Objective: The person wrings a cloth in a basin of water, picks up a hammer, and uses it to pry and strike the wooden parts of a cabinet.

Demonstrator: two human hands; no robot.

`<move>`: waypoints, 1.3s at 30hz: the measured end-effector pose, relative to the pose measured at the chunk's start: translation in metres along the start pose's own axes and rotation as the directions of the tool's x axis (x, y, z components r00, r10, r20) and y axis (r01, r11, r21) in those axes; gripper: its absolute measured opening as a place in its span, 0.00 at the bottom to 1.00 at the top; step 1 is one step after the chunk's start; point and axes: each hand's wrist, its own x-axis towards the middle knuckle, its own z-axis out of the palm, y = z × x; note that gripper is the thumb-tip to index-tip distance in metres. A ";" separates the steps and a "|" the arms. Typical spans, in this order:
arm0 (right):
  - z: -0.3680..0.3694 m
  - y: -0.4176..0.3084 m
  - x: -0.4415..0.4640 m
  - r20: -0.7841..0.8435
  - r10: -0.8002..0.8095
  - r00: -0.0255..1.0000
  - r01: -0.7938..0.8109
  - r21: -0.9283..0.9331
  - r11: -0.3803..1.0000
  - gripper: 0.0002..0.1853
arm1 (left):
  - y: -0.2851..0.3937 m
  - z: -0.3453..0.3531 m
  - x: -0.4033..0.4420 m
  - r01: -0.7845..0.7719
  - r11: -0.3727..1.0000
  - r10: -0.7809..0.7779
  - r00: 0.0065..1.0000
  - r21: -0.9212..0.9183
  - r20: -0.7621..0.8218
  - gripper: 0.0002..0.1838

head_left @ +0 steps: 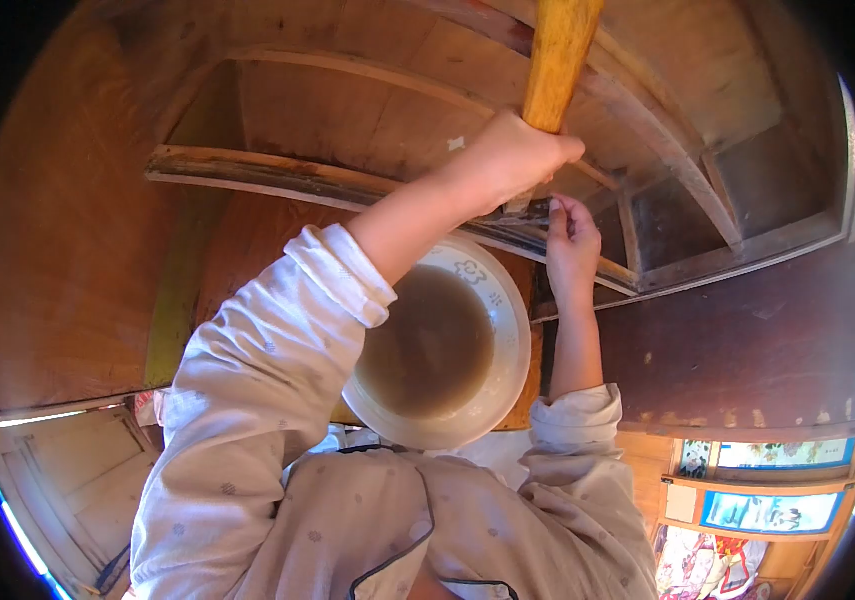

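Note:
My left hand (518,160) is wrapped around the lower part of a thick yellow wooden handle (560,60), which runs up out of the top of the view. What lies under that fist is mostly hidden; a small pale piece shows just below it. Close by on the right, my right hand (574,235) has its thumb and fingers pinched together at a dark strip along the wooden frame (278,178). Whatever is between those fingertips is too small to make out. A large white basin (513,340) of cloudy brown liquid (433,345) sits below my hands, close to my body.
Ribbed wooden framework (668,140) with open compartments spans the area ahead. Brown wooden panels (748,340) stand on the right and left. A pale door (73,465) shows at lower left. Pictures (773,510) in a wooden frame and patterned cloth (698,565) are at lower right.

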 end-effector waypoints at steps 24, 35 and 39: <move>-0.027 -0.225 0.101 -0.106 -0.449 0.887 0.416 0.603 0.681 0.07 | 0.012 -0.017 -0.014 -0.129 0.988 0.097 0.945 0.086 0.311 0.13; -0.158 -0.144 0.063 -0.512 -0.278 0.812 0.562 0.561 0.607 0.08 | -0.019 -0.074 -0.028 -0.118 0.892 0.190 0.974 0.436 -0.125 0.08; -0.151 -0.160 0.044 -0.410 -0.464 0.785 0.619 0.529 0.580 0.07 | -0.039 -0.069 -0.040 -0.131 0.809 0.200 0.978 0.573 -0.059 0.08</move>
